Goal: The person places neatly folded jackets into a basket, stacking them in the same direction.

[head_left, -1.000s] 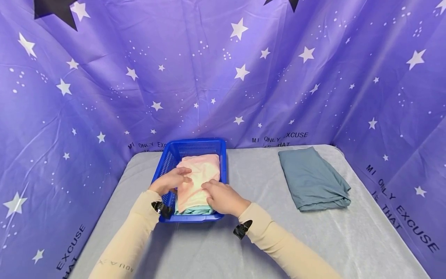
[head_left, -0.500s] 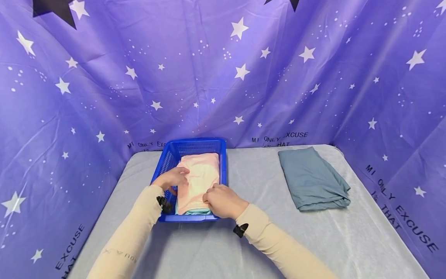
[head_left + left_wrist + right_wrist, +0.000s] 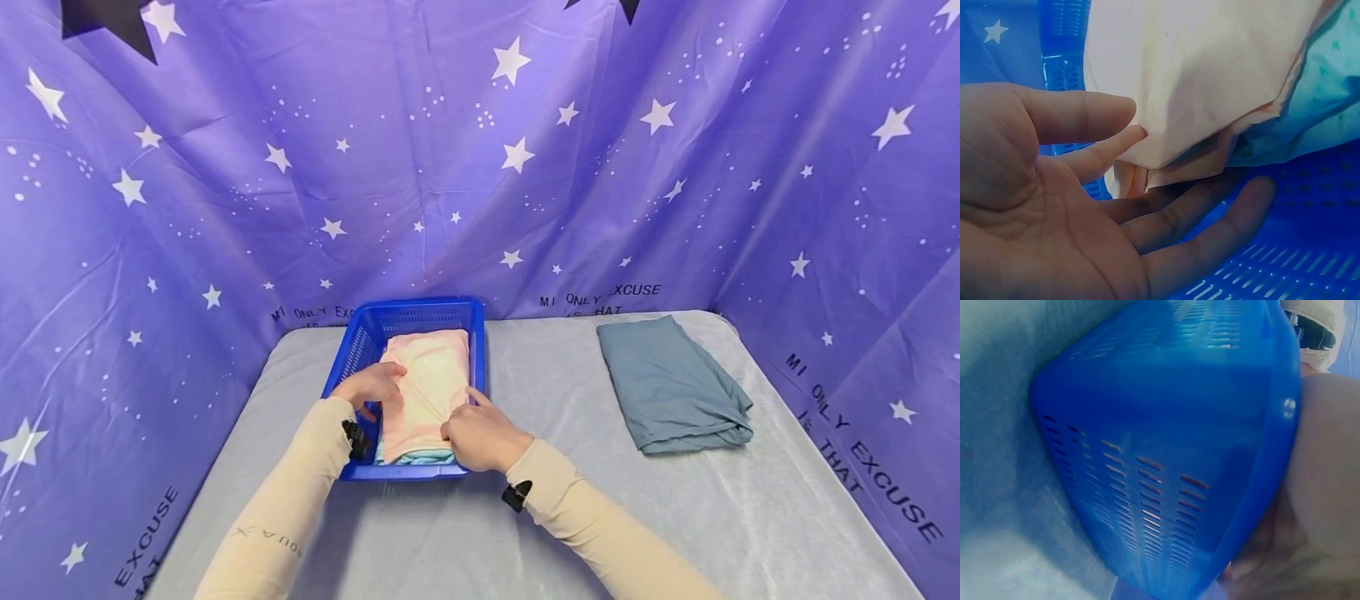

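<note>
Inside the blue plastic basket (image 3: 405, 472), a folded pink cloth (image 3: 431, 367) lies over a mint-green cloth (image 3: 426, 456). My left hand (image 3: 371, 385) is at the pink cloth's left side. In the left wrist view the thumb and index finger of that hand (image 3: 1066, 181) touch the edge of the pink cloth (image 3: 1204, 62), while the other fingers extend below it, loosely bent. My right hand (image 3: 487, 433) reaches over the basket's right rim near the front corner, at the pink cloth's right edge. Its lower fingers are hidden, and I cannot tell whether they grip the cloth.
A folded grey-blue cloth (image 3: 671, 383) lies at the right on the grey-covered table (image 3: 547, 375). Purple star-printed curtains (image 3: 420, 158) hang behind and along both sides. The basket's back rim is close to the curtain.
My right hand has moved slightly towards the front right corner of the basket, and its index finger now reaches along the rim. The pink cloth's surface looks smoother; my left hand stays at its left side.
</note>
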The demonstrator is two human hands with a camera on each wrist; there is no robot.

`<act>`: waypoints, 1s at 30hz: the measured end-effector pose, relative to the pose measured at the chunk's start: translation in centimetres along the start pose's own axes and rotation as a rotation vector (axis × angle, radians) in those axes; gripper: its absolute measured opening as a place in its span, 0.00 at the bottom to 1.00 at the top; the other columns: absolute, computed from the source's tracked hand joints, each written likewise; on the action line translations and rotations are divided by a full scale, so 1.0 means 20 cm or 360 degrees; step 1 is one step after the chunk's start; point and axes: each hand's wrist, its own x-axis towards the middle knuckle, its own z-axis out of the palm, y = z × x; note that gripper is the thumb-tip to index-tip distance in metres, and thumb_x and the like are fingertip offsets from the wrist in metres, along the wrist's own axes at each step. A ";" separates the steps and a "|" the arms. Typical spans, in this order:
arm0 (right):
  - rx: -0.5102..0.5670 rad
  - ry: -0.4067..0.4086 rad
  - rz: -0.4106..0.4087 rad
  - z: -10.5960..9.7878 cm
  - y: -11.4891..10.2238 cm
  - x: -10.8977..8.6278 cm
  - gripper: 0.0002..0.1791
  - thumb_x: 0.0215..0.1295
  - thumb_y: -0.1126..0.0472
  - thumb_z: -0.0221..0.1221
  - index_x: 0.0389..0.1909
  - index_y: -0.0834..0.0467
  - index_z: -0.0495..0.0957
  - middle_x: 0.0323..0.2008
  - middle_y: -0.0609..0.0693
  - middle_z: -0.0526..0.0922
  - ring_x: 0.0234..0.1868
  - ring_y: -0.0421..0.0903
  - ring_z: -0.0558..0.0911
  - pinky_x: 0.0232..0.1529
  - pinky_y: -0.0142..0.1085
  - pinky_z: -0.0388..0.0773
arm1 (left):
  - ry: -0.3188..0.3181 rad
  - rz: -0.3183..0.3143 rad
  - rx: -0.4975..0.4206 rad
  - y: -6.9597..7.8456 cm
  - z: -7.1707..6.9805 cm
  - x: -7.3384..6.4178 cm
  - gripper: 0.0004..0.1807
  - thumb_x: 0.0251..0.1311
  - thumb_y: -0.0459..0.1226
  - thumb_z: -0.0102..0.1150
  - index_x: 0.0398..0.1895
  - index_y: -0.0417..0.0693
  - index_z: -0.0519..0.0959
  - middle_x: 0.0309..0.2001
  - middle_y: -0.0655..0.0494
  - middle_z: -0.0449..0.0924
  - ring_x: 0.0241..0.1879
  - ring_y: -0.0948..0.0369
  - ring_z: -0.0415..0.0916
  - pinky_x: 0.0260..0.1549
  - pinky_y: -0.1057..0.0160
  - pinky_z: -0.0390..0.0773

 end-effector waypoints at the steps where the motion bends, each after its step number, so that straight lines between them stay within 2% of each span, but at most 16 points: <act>1: -0.0002 -0.0006 -0.0004 0.00 0.00 0.00 0.13 0.66 0.65 0.57 0.23 0.48 0.82 0.20 0.39 0.81 0.42 0.42 0.87 0.76 0.53 0.60 | 0.0006 -0.0004 -0.0002 0.00 0.00 0.00 0.38 0.58 0.26 0.58 0.75 0.44 0.64 0.76 0.38 0.61 0.66 0.40 0.69 0.44 0.37 0.83; 3: -0.0014 -0.0016 -0.0012 0.00 0.01 0.01 0.13 0.66 0.65 0.57 0.24 0.47 0.83 0.19 0.39 0.80 0.35 0.41 0.87 0.76 0.53 0.61 | 0.0011 -0.0001 0.0012 -0.01 0.00 0.01 0.38 0.58 0.26 0.58 0.75 0.44 0.65 0.77 0.39 0.61 0.65 0.41 0.70 0.43 0.37 0.83; 5: -0.0026 -0.0025 -0.0010 0.00 0.01 0.01 0.13 0.67 0.65 0.57 0.28 0.47 0.85 0.21 0.39 0.83 0.34 0.40 0.87 0.76 0.51 0.62 | 0.0008 0.0006 0.0023 -0.01 0.01 0.01 0.37 0.60 0.27 0.56 0.75 0.44 0.64 0.77 0.39 0.60 0.66 0.40 0.70 0.44 0.37 0.83; 8: -0.0029 -0.0016 -0.0008 0.01 0.02 0.01 0.12 0.68 0.64 0.56 0.35 0.47 0.88 0.28 0.39 0.88 0.38 0.41 0.88 0.75 0.50 0.63 | 0.0007 0.0018 0.0048 0.00 0.01 0.01 0.35 0.64 0.29 0.54 0.76 0.44 0.63 0.77 0.39 0.60 0.68 0.39 0.68 0.45 0.36 0.82; 11: 0.0031 0.0055 -0.0018 0.01 0.02 0.00 0.12 0.70 0.63 0.56 0.40 0.49 0.88 0.36 0.41 0.90 0.44 0.43 0.87 0.75 0.50 0.65 | 0.0031 0.0042 0.0093 0.01 0.00 -0.01 0.34 0.67 0.33 0.53 0.77 0.43 0.63 0.77 0.38 0.60 0.69 0.39 0.67 0.46 0.36 0.82; 14: 0.0152 0.0216 -0.0063 0.01 0.04 -0.03 0.12 0.71 0.64 0.55 0.44 0.51 0.87 0.41 0.43 0.90 0.49 0.46 0.85 0.71 0.48 0.69 | 0.0101 0.0078 0.0187 0.05 -0.01 -0.04 0.33 0.68 0.36 0.54 0.76 0.42 0.62 0.76 0.36 0.59 0.70 0.37 0.66 0.49 0.34 0.80; 16: 0.0244 0.0351 -0.0099 0.01 0.06 -0.05 0.13 0.71 0.65 0.55 0.45 0.52 0.87 0.43 0.44 0.89 0.51 0.46 0.84 0.68 0.46 0.72 | 0.0186 0.0128 0.0291 0.08 -0.02 -0.06 0.33 0.68 0.38 0.54 0.76 0.40 0.62 0.76 0.34 0.59 0.72 0.36 0.62 0.56 0.34 0.77; 19: 0.0400 0.0561 -0.0130 0.02 0.11 -0.08 0.14 0.67 0.68 0.55 0.46 0.53 0.86 0.46 0.45 0.88 0.52 0.46 0.82 0.61 0.42 0.75 | 0.0336 0.0230 0.0456 0.13 -0.03 -0.09 0.33 0.70 0.40 0.54 0.76 0.39 0.63 0.75 0.33 0.61 0.75 0.37 0.56 0.66 0.34 0.69; 21: 0.0523 0.0681 -0.0088 0.03 0.15 -0.10 0.14 0.67 0.69 0.56 0.46 0.53 0.85 0.47 0.45 0.87 0.53 0.46 0.81 0.61 0.42 0.76 | 0.0434 0.0328 0.0508 0.16 -0.03 -0.12 0.32 0.70 0.41 0.55 0.74 0.38 0.65 0.73 0.33 0.65 0.75 0.37 0.57 0.69 0.35 0.65; 24: 0.0764 0.0820 0.0063 0.06 0.22 -0.16 0.14 0.66 0.70 0.57 0.45 0.54 0.85 0.49 0.46 0.85 0.55 0.45 0.81 0.61 0.43 0.78 | 0.0585 0.0495 0.0428 0.24 0.01 -0.18 0.29 0.67 0.42 0.57 0.70 0.41 0.72 0.68 0.36 0.74 0.68 0.39 0.69 0.64 0.37 0.71; 27: 0.0993 0.0907 0.0261 0.08 0.29 -0.23 0.15 0.67 0.72 0.56 0.47 0.55 0.85 0.48 0.46 0.84 0.53 0.44 0.82 0.58 0.42 0.80 | 0.0743 0.0713 0.0224 0.31 0.09 -0.22 0.23 0.64 0.39 0.60 0.61 0.44 0.80 0.57 0.40 0.84 0.55 0.44 0.83 0.55 0.43 0.80; 30: 0.1158 0.0967 0.0421 0.11 0.37 -0.30 0.15 0.68 0.73 0.55 0.48 0.57 0.85 0.47 0.48 0.85 0.47 0.45 0.84 0.53 0.40 0.82 | 0.0827 0.0955 -0.0040 0.39 0.21 -0.23 0.17 0.63 0.34 0.61 0.54 0.44 0.84 0.47 0.43 0.88 0.45 0.49 0.87 0.47 0.50 0.84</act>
